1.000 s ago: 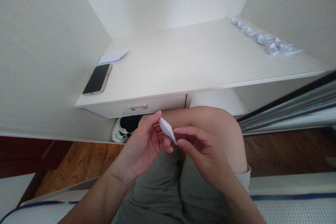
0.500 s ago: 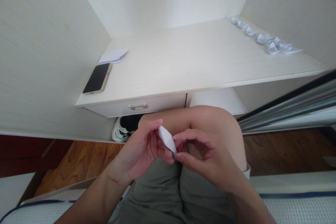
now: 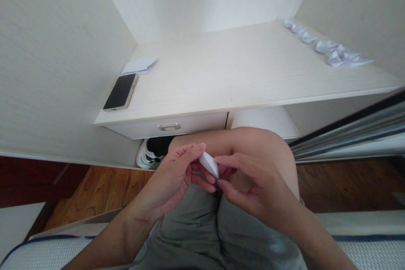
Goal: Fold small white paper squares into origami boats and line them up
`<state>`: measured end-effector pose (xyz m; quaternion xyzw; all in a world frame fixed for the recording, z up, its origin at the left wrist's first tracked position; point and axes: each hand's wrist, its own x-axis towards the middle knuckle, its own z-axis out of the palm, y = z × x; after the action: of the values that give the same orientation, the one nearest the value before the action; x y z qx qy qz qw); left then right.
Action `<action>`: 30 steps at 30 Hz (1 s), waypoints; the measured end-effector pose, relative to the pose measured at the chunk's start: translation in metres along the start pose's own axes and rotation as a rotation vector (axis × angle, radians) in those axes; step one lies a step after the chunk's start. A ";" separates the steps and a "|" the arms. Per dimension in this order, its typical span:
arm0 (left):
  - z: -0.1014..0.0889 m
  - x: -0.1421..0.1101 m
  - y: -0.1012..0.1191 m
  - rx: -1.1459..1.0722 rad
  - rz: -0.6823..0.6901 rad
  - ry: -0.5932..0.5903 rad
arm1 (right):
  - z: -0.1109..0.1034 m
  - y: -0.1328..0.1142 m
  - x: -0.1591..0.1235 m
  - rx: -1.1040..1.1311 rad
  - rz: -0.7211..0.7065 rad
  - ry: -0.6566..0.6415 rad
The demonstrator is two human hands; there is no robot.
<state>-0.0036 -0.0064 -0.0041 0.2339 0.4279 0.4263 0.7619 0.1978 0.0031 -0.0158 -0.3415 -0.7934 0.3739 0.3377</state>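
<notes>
A small piece of folded white paper (image 3: 209, 164) is held between my two hands above my lap. My left hand (image 3: 185, 171) pinches its upper left end with the thumb on top, the other fingers curled beneath it. At the lower right end, my right hand (image 3: 245, 177) grips the paper with thumb and index finger. The paper is a narrow, pointed shape with a crease along it. Its underside is hidden by my left fingers.
Several folded white paper pieces (image 3: 324, 46) lie in a row along the right of the white desk (image 3: 221, 71). A phone (image 3: 120, 92) and flat white paper sheets (image 3: 139, 65) lie at the left. Below are a drawer handle (image 3: 168, 127) and a shoe (image 3: 146, 155).
Both hands have shifted slightly right with the folded paper, which now looks narrower and turned. The view has moved a little, so the desk items appear farther right.
</notes>
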 end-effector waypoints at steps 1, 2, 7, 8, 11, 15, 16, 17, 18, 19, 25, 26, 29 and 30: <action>0.001 0.000 0.000 -0.006 -0.006 -0.002 | 0.000 0.000 -0.001 -0.021 -0.005 0.001; 0.001 0.001 0.000 -0.013 -0.009 -0.001 | 0.001 -0.001 -0.002 -0.030 -0.011 0.004; 0.006 0.002 0.000 -0.018 -0.009 0.023 | -0.001 -0.002 -0.006 0.006 0.002 -0.020; 0.007 0.002 -0.001 -0.017 -0.012 0.020 | -0.003 -0.002 -0.006 0.009 0.005 -0.035; 0.009 0.002 -0.001 -0.011 -0.027 0.013 | -0.008 -0.002 -0.005 0.003 0.013 -0.080; 0.010 0.000 -0.002 0.021 -0.017 -0.002 | -0.013 -0.005 -0.002 -0.019 0.047 -0.124; 0.011 0.000 -0.002 0.029 -0.010 -0.006 | -0.013 -0.007 -0.002 -0.026 0.054 -0.127; 0.011 0.000 -0.002 0.038 -0.006 -0.008 | -0.013 -0.008 -0.002 -0.031 0.062 -0.130; 0.011 -0.001 -0.002 0.041 -0.004 -0.008 | -0.013 -0.009 -0.002 -0.031 0.069 -0.132; 0.011 -0.001 -0.002 0.039 -0.005 -0.004 | -0.012 -0.010 -0.002 -0.026 0.074 -0.137; 0.010 0.003 -0.002 0.038 -0.026 0.012 | -0.015 -0.013 -0.004 0.028 0.096 -0.150; 0.010 0.003 -0.002 0.037 -0.033 0.008 | -0.016 -0.013 -0.004 0.036 0.092 -0.150; 0.009 0.004 -0.001 -0.003 -0.071 -0.006 | -0.017 -0.011 -0.008 0.033 0.065 -0.128; 0.009 0.004 -0.001 -0.025 -0.087 -0.013 | -0.016 -0.009 -0.010 0.016 0.048 -0.106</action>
<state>0.0053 -0.0034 -0.0017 0.2082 0.4275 0.3966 0.7852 0.2129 -0.0037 -0.0031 -0.3375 -0.7987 0.4060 0.2886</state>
